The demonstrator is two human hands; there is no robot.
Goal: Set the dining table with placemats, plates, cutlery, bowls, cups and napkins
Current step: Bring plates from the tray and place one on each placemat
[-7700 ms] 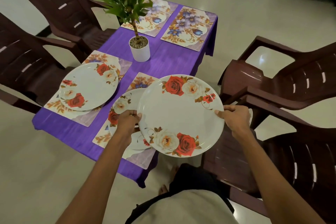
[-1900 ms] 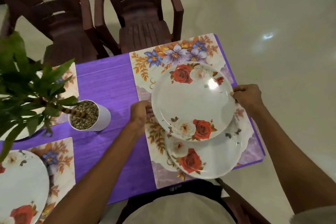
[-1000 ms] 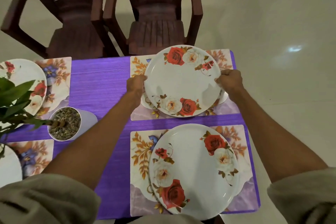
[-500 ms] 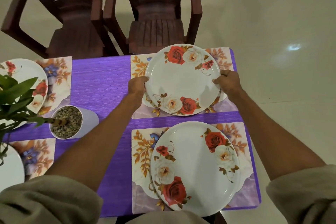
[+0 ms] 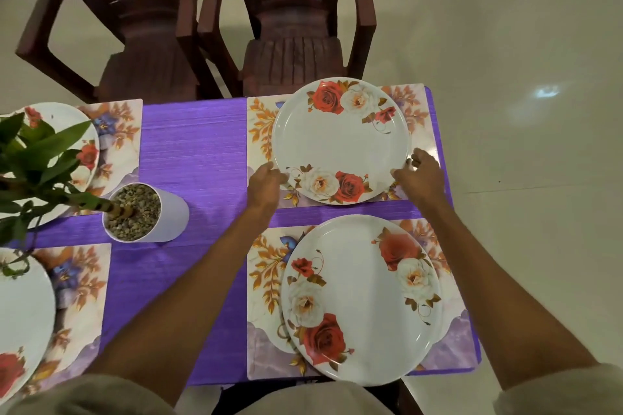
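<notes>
Purple-clothed table (image 5: 192, 152) bearing four floral placemats, each under a rose-patterned plate: far plate (image 5: 340, 140) flanked at its near rim by left hand (image 5: 266, 184) and right hand (image 5: 419, 175), fingers relaxed; near plate (image 5: 360, 300); potted plant (image 5: 135, 212); two brown chairs (image 5: 286, 10) beyond.

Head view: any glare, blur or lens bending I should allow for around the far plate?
Head view: dim, even light; bright glare patch on the floor, none on the far plate; left hand slightly motion-blurred; chairs splay from wide-angle bending.

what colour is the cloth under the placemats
Purple, a plain tablecloth, clearest in the head view.
</notes>
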